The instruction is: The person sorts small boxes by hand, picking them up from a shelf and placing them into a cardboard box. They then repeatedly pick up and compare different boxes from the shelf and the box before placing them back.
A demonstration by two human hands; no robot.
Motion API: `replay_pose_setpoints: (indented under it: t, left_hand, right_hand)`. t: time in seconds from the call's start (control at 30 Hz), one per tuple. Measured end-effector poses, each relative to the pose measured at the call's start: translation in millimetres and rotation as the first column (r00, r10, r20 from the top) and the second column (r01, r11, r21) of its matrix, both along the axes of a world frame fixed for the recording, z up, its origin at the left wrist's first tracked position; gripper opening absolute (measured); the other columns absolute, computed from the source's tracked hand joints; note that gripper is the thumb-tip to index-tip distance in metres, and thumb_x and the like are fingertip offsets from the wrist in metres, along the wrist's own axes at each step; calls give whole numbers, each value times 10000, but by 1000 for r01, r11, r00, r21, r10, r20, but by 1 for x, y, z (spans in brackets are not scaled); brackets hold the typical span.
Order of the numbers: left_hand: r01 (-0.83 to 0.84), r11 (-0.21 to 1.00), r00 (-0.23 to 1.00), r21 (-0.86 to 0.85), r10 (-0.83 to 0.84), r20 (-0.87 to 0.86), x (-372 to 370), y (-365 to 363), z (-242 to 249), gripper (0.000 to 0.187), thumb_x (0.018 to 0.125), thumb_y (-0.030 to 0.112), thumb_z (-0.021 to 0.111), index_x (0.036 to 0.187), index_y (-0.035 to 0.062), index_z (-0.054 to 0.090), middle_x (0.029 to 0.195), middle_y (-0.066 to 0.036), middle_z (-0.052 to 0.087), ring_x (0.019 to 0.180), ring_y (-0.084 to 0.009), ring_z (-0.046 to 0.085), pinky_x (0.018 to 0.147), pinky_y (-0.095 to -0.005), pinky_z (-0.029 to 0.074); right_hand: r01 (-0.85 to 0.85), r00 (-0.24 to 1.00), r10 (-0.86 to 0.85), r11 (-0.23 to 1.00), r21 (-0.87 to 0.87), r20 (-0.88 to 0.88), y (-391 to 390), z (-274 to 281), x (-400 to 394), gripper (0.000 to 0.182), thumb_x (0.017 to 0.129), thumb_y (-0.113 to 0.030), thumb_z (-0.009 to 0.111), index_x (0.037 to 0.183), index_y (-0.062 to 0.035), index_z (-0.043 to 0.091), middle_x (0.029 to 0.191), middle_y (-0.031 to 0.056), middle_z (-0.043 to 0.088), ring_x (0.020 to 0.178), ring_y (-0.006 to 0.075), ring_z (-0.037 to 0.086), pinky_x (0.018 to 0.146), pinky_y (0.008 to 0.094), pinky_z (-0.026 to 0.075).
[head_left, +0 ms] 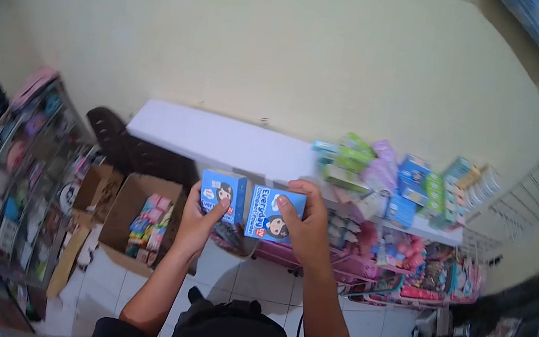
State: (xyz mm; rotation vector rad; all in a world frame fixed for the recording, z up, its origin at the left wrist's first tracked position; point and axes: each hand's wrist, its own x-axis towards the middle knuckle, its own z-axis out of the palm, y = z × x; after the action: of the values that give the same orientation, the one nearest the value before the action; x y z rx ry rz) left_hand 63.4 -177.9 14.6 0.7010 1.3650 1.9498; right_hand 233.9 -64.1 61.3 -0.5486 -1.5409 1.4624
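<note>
Two blue compact powder boxes are held up side by side in front of my body. My left hand (205,218) is closed round the left powder box (234,184), its thumb pressed on the front; a cartoon face and lettering show there. In my right hand (304,219) is the other powder box (262,220), printed "Everyday" with a cartoon figure, the thumb across its face. A narrow gap separates the two boxes. Behind them runs a white shelf top (218,136).
Green, purple and blue boxes (380,174) crowd the shelf's right end. An open carton (114,229) with colourful packets stands on the tiled floor at left, beside a smaller carton (98,188). A glass display case (17,179) is far left; pink goods (403,255) hang below the shelf.
</note>
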Motion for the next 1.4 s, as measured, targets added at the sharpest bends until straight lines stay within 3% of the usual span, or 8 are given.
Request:
replay_pose_setpoints:
  t: [0.23, 0.43, 0.5, 0.6, 0.77, 0.87, 1.07, 1.4]
  left_hand:
    - [-242, 941, 949, -237, 281, 145, -30, -136, -90, 587, 881, 119, 745, 1358, 9, 422, 1146, -82, 612, 1011, -143, 614, 891, -297, 521]
    - [-390, 872, 864, -295, 457, 209, -66, -200, -126, 628, 882, 89, 735, 1384, -15, 372, 1180, -111, 597, 1070, -174, 606, 907, -312, 521]
    - [-401, 857, 846, -324, 482, 227, -94, -213, -144, 637, 878, 96, 737, 1384, -20, 368, 1194, -125, 588, 1085, -181, 602, 918, -320, 513]
    - [-518, 784, 841, -342, 540, -36, -141, -228, -194, 775, 808, 177, 811, 1388, -55, 351, 1231, -162, 562, 1113, -212, 589, 945, -334, 491]
    - [-402, 811, 872, -426, 480, 92, -211, -243, -231, 988, 656, 219, 909, 1399, -86, 332, 1295, -206, 506, 1207, -268, 526, 1007, -380, 448]
    - [-570, 570, 821, -591, 427, -380, -238, -241, -251, 982, 563, 234, 925, 1352, -9, 394, 1236, -257, 481, 1143, -409, 496, 988, -473, 440]
    - [-674, 541, 728, -503, 373, -575, -292, -232, -329, 907, 590, 163, 879, 1348, 22, 401, 1181, -243, 437, 1100, -435, 501, 976, -465, 450]
    - [-629, 402, 773, -665, 410, -484, -364, -204, -448, 833, 645, 151, 840, 1347, 12, 414, 1236, -236, 444, 1126, -443, 515, 973, -475, 454]
  right_hand:
    - [-464, 841, 540, 699, -544, -24, -60, -80, -97, 349, 930, -31, 603, 1260, -46, 489, 1058, 81, 591, 951, 125, 592, 808, 278, 509]
    - [-573, 701, 712, 587, -572, 28, -92, -120, -171, 579, 867, 47, 642, 1364, -78, 374, 1094, 125, 593, 986, 186, 614, 838, 323, 538]
    - [-539, 727, 686, 573, -617, 2, -103, -132, -199, 622, 849, 59, 670, 1370, -82, 361, 1124, 153, 606, 986, 202, 629, 818, 344, 557]
    - [-473, 733, 679, 548, -689, 37, -117, -155, -241, 622, 847, 53, 688, 1362, -53, 356, 1137, 168, 620, 990, 206, 644, 800, 355, 571]
    - [-372, 759, 646, 535, -759, 83, -142, -210, -308, 548, 853, 32, 700, 1326, -7, 427, 1155, 157, 616, 1000, 199, 648, 798, 343, 568]
    - [-315, 761, 632, 560, -767, 148, -151, -240, -342, 491, 849, 10, 719, 1291, 9, 504, 1193, 142, 604, 1023, 194, 638, 819, 324, 555]
    - [-225, 780, 590, 575, -787, 208, -161, -300, -405, 514, 857, -33, 730, 1321, -5, 510, 1113, 98, 625, 1000, 197, 635, 843, 338, 536]
    - [-75, 843, 463, 608, -790, 276, -165, -410, -469, 418, 857, -59, 753, 1182, -30, 493, 1053, 93, 614, 917, 184, 633, 762, 342, 546]
